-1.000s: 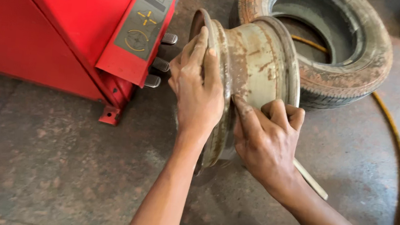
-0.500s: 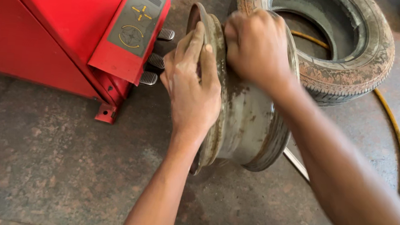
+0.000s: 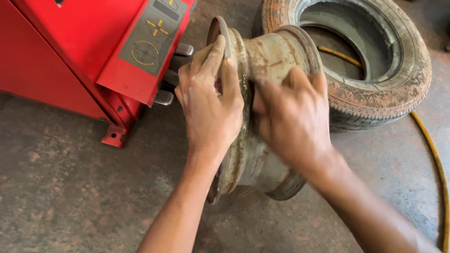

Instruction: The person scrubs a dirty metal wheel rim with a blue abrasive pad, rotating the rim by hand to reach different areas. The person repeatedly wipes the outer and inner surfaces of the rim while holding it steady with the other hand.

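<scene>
A worn, rusty steel wheel rim (image 3: 265, 60) stands upright on its edge on the concrete floor. My left hand (image 3: 209, 96) lies over the near flange with the fingers curled on its edge and holds it steady. My right hand (image 3: 294, 118), blurred by motion, lies flat on the barrel of the rim at about mid-height, fingers spread over the metal. Whether it grips anything I cannot tell.
A red tyre machine (image 3: 77, 34) with a grey control panel and foot pedals (image 3: 173, 74) stands close on the left of the rim. A dusty old tyre (image 3: 395, 75) lies flat behind on the right. A yellow hose (image 3: 436, 164) runs along the floor.
My right hand went from the lower edge of the rim up to its top, then came down onto the middle of the barrel. My left hand stayed on the flange.
</scene>
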